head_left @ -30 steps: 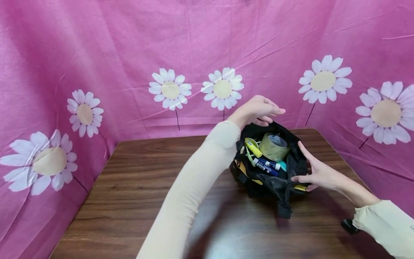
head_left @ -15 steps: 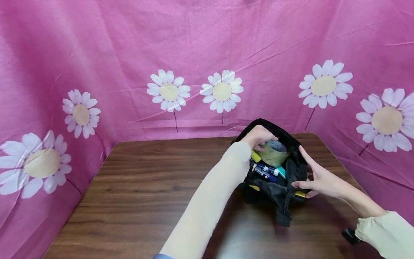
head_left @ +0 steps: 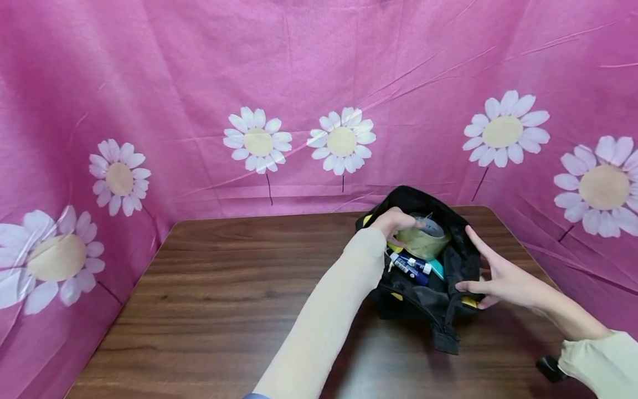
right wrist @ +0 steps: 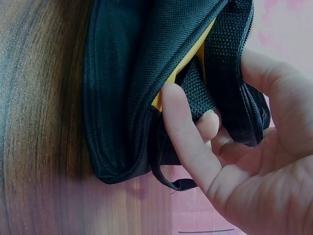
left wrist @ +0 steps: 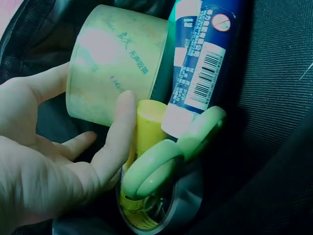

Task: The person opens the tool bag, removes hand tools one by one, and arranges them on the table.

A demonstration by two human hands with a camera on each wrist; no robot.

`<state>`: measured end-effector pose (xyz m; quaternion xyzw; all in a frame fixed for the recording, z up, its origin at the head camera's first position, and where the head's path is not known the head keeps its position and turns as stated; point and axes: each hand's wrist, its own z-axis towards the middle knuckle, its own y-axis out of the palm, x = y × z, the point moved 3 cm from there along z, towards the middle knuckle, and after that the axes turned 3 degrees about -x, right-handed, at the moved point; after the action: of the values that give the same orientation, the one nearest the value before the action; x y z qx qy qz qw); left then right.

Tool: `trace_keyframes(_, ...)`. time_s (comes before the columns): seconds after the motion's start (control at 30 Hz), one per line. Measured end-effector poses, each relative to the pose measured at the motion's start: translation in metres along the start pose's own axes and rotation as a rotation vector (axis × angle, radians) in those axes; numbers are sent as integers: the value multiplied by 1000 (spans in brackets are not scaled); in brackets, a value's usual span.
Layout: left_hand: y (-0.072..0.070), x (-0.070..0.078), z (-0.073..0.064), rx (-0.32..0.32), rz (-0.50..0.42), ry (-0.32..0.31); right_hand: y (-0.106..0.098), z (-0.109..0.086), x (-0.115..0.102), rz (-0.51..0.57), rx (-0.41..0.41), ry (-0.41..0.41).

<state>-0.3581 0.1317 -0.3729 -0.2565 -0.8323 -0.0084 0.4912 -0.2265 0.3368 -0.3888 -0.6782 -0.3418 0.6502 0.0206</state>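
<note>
In the head view a black zip bag [head_left: 461, 260] with yellow trim stands open-topped at the table's right. My left hand [head_left: 396, 221] reaches inside, its fingers around one end of a wide roll of clear packing tape [left wrist: 117, 63]. Just below the roll, in the left wrist view, are a yellow tube-shaped item [left wrist: 149, 122], scissors with light green handles [left wrist: 151, 169] and a grey tape roll [left wrist: 188, 196]. Blue-and-white tubes [left wrist: 205, 63] lie beside it. My right hand [head_left: 498, 280] grips the bag's right side, thumb and fingers on the fabric [right wrist: 195, 98].
The brown wooden table [head_left: 224, 288] extends left of the bag. A pink cloth [head_left: 299, 55] with white daisies hangs behind and at both sides. A black strap end [head_left: 446, 341] hangs off the bag's front. Something teal [head_left: 437, 269] lies inside by the tubes.
My left hand has come down from above the bag's rear rim into it, to the packing tape. My right hand keeps hold of the bag's side.
</note>
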Motion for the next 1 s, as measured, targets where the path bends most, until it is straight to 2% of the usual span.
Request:
trace_keyframes(0.17, 3, -10, 4, 30, -5, 76, 0, -2, 2, 37, -27, -1)
trace_keyframes(0.33, 1, -12, 2, 21, -41, 119, -3, -2, 3, 81, -61, 5)
trace_keyframes(0.57, -1, -12, -1, 7, -50, 135, -9, 0, 6, 109, -101, -45)
trace_keyframes(0.7, -1, -12, -1, -8, -50, 145, -18, 0, 5, 87, -107, -69)
trace_keyframes(0.83, -2, -13, -1, -24, -37, 156, -27, 0, 4, 70, -126, -67)
trace_keyframes(1.0, -2, -12, -3, -41, -12, 186, -33, 1, 2, 75, -111, -51)
